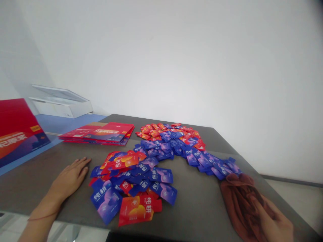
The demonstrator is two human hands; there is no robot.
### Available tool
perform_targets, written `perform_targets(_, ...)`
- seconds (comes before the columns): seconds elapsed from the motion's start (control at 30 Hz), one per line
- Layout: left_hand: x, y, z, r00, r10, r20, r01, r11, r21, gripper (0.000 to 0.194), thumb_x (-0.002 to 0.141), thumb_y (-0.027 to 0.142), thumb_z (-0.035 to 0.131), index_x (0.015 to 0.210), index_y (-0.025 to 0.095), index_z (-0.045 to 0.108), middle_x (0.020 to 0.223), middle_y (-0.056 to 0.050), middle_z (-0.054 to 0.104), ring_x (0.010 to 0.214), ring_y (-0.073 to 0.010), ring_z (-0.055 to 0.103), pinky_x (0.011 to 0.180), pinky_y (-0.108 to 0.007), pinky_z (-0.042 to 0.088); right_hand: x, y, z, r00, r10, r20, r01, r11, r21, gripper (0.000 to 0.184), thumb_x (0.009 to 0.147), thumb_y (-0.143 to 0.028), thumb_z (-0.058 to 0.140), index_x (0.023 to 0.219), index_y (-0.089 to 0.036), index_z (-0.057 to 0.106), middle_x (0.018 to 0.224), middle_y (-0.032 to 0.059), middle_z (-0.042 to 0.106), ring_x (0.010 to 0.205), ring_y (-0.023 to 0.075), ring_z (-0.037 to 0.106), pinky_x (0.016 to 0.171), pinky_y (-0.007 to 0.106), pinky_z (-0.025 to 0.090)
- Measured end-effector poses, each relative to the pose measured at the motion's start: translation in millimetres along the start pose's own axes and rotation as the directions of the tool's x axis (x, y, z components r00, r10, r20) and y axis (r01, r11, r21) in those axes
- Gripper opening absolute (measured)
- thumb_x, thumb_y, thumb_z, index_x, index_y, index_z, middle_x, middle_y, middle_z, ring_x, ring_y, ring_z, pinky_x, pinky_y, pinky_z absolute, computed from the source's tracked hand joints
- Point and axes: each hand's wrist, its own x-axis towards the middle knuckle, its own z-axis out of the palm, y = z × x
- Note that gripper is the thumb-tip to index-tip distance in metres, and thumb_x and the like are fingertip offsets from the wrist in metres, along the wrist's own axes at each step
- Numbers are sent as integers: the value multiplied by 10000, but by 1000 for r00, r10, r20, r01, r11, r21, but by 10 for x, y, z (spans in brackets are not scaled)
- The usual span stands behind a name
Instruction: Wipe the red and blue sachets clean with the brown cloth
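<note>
Hands well apart; nothing raised from the tabletop

Left hand lies flat, palm down, fingers pointing forward and to the right, on the dark grey tabletop, just beside the heap of glossy blue and red foil sachets. No contact with a sachet is visible. A thin red wrist string circles the left wrist. Right hand lies at lower right on a crumpled reddish-brown cloth, whose far end touches the blue sachets. Whether its fingers grip the cloth or merely rest on it cannot be told.

Status: all sachets lie loose, overlapping, none visibly boxed. Blue and red are mixed near the left hand; red predominates at the far end. Individual sachets point in mixed directions. The spread forms a curved band, running from the near heap toward the far table edge, with a branch reaching right to the cloth. Flat-folded red printed cardboard cartons lie stacked at the far left, long axis across the view.
</note>
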Motion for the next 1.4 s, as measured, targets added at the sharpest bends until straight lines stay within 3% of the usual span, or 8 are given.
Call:
perform_targets(0.13, 8, -19, 12, 1000, 4, 25, -5, 999, 38, 714, 984, 441, 243, 1455, 33, 590, 1572, -188, 548, 1491, -353, 486, 1251, -468, 355, 1, -71, 7, 992, 127, 16, -126, 992, -16, 606, 727, -636, 757, 1166, -221, 796, 1199, 86, 792, 1208, 426, 679, 1105, 529, 501)
perform_targets(0.5, -2, 100, -127, 998, 25, -65, -21, 998, 52, 606, 989, 359, 281, 1344, 82, 686, 1418, -152, 689, 1337, -294, 644, 1145, -424, 476, -17, -135, 34, 997, 79, 4, -79, 997, -4, 641, 707, -644, 758, 1155, -188, 810, 1172, 96, 795, 1184, 418, 681, 1068, 509, 510)
perform_targets(0.67, 56, 400, -417, 981, -107, -162, 118, 991, 60, 504, 993, 350, 344, 1303, 204, 714, 1170, -68, 808, 951, -287, 781, 794, -377, 601, -5, -100, 102, 999, 39, -2, -39, 998, 42, 605, 686, -647, 767, 1085, -195, 824, 1119, 93, 807, 1140, 405, 701, 1048, 506, 523)
perform_targets(0.83, 359, 1240, -795, 898, 287, -334, -265, 958, 111, 462, 1044, 346, 348, 1311, 180, 686, 1283, -101, 756, 1135, -295, 720, 976, -436, 569, -16, -81, 171, 999, -36, 2, 35, 996, 87, 561, 708, -653, 755, 1063, -224, 824, 1179, 81, 793, 1178, 376, 694, 1106, 484, 494)
perform_targets(0.97, 648, 2293, -912, 682, 682, -263, -668, 728, 155, 396, 1060, 282, 400, 1293, 176, 703, 1322, -126, 725, 1218, -292, 672, 1086, -452, 512, -34, -72, 222, 996, -89, -10, 90, 988, 126, 543, 732, -662, 751, 1050, -229, 828, 1190, 87, 785, 1167, 358, 697, 1090, 461, 503)
perform_targets(1.1, 1030, 3345, -705, 518, 846, -125, -833, 532, 153, 324, 1049, 189, 496, 1313, 166, 682, 1298, -141, 719, 1210, -273, 663, 1079, -443, 519, -49, -58, 264, 994, -111, -4, 111, 982, 151, 529, 754, -659, 745, 1061, -236, 827, 1208, 89, 774, 1176, 348, 691, 1099, 461, 493)
perform_targets(1.27, 1753, 4314, -348, 449, 894, 13, -888, 444, 115, 264, 1033, 212, 621, 1284, 148, 671, 1269, -134, 705, 1166, -263, 678, 1028, -470, 562, -70, -90, 277, 991, -130, 20, 125, 978, 167, 493, 785, -649, 724, 1065, -258, 829, 1224, 79, 760, 1186, 329, 685, 1094, 454, 496)
perform_targets(1.4, 2237, 4740, -220, 467, 867, 172, -884, 458, 91, 374, 1020, 397, 679, 1322, 180, 641, 1327, -108, 653, 1124, -256, 678, 950, -477, 601, -88, -116, 274, 990, -138, 22, 132, 977, 169, 469, 808, -640, 713, 1065, -265, 828, 1223, 76, 760, 1168, 316, 690, 1090, 446, 497)
